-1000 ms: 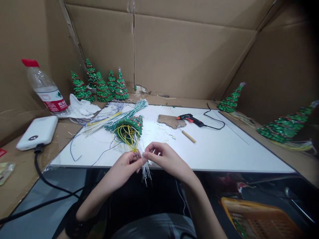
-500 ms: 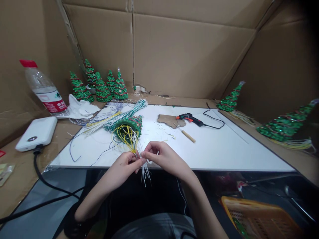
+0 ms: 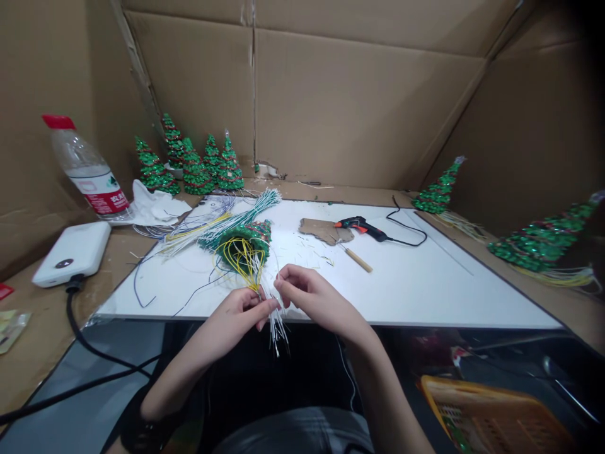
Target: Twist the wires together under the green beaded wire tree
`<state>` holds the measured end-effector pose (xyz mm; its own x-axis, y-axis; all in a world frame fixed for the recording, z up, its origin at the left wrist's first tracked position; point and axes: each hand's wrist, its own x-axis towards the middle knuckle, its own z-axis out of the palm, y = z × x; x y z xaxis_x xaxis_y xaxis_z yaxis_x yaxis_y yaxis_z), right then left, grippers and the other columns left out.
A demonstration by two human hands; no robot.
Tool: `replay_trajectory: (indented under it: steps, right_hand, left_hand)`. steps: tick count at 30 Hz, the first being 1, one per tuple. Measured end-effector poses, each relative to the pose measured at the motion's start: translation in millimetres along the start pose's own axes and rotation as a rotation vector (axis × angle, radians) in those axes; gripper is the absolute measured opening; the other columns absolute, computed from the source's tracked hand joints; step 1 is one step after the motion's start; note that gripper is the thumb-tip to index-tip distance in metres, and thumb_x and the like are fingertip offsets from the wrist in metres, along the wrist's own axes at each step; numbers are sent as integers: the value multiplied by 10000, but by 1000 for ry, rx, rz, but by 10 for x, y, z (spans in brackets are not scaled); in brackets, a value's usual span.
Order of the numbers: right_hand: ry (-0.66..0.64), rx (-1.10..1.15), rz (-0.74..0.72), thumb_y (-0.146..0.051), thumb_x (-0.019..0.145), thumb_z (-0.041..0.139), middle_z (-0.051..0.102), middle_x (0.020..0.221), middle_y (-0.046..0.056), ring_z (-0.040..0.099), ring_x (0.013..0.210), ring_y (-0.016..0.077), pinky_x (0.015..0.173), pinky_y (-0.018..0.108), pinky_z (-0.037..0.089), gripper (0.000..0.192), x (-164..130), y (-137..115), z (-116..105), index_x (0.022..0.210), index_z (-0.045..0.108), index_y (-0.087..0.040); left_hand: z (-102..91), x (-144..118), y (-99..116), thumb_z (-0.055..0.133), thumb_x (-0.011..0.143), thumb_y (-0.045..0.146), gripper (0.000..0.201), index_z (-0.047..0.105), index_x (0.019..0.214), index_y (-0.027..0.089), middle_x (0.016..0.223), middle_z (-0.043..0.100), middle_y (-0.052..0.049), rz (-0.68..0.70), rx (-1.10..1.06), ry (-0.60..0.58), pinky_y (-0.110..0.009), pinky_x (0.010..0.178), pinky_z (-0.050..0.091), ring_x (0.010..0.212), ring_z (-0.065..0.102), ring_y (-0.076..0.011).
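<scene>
My left hand [image 3: 236, 316] is closed around a bundle of yellow and white wires [image 3: 278, 333] at the table's front edge. The wires come out of the open base of a small green Christmas tree [image 3: 265, 238], which lies on its side with that base towards me. Just to the right, my right hand [image 3: 312, 295] pinches a thin white wire that arcs out from the tree. The white wire ends hang below my left fingers, over the edge.
Green-and-white wires [image 3: 250, 211] lie behind the tree. A glue gun [image 3: 362, 226] rests by a cardboard scrap [image 3: 321, 230] and a wooden-handled tool [image 3: 358, 260]. Left are a bottle [image 3: 97, 180], a power bank [image 3: 73, 252] and several trees [image 3: 196, 167]; an orange basket [image 3: 491, 388] is lower right.
My right hand has moved slightly right, away from my left fingers, and a white wire now arcs up beside it. My left hand stays closed on the bundle.
</scene>
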<state>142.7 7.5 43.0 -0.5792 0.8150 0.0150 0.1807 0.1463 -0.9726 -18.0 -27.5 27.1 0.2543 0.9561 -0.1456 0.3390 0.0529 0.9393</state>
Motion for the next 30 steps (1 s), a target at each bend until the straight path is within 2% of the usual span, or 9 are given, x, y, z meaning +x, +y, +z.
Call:
replay_trajectory:
  steps: [6,13,23,30]
  right_hand:
    - [-20,99,1,-308,834,494,503,627,-27,460,574,96,558,221,344,169,22,18,35,754,504,-159]
    - [1,95,-4,-321,820,509,486,629,-30,440,566,93,538,219,326,181,39,57,79,746,516,-156]
    - [-58,139,53,-353,770,575,491,614,-28,437,559,91,549,223,337,212,18,87,28,726,542,-148]
    - [-13,125,48,-421,766,582,421,568,-50,346,511,76,483,214,254,281,10,89,-33,705,530,-152]
  left_hand:
    - [-7,16,-45,520,763,419,277,515,626,178,531,441,50,1,-71,-12,-239,501,288,502,376,-103]
    - [-11,10,-48,551,748,388,260,485,607,179,539,436,53,5,-123,-24,-238,531,302,519,371,-99]
    - [5,11,-49,519,749,459,322,461,593,183,527,397,55,-16,-29,-6,-240,498,270,498,339,-101]
    - [5,-10,-38,483,784,447,333,438,576,191,551,419,50,3,22,9,-249,539,303,527,379,-112]
